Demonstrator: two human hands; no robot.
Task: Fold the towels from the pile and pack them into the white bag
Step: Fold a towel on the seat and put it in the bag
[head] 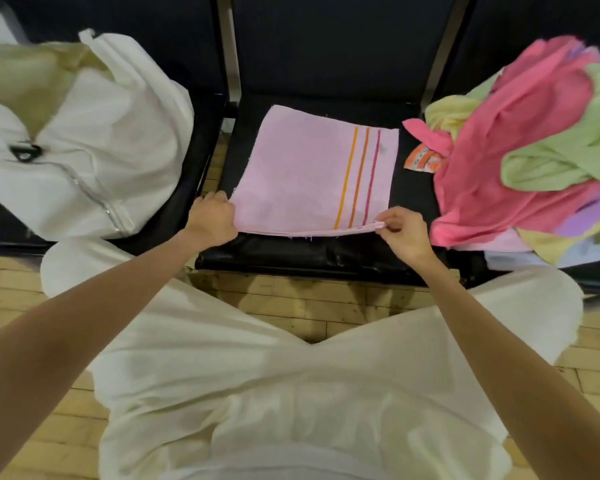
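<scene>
A: Entry, head view. Where does the pink towel [312, 174] lie?

B: Centre of the frame, flat on the black seat [326, 251], folded into at least two layers along its near edge. Three stripes (yellow, orange, magenta) run near its right side.

A: Left hand [212, 220]?

B: At the towel's lower left corner, fingers curled round the corner and gripping it. The hand sits just left of the cloth, touching it.

A: Right hand [400, 233]?

B: At the lower right corner. Thumb and fingertips pinch the doubled edge, just right of the stripes' ends. The other fingers are loosely bent.

A: The pile [534, 147]?

B: Right side of the frame, on the next seat: deep pink, green, yellow and lilac cloths heaped together. Its lower left edge is near the right hand, apart from it.

A: White bag [84, 140]?

B: Upper left of the frame, on the left seat, zip open, well apart from the towel. Contents: cannot tell.
</scene>
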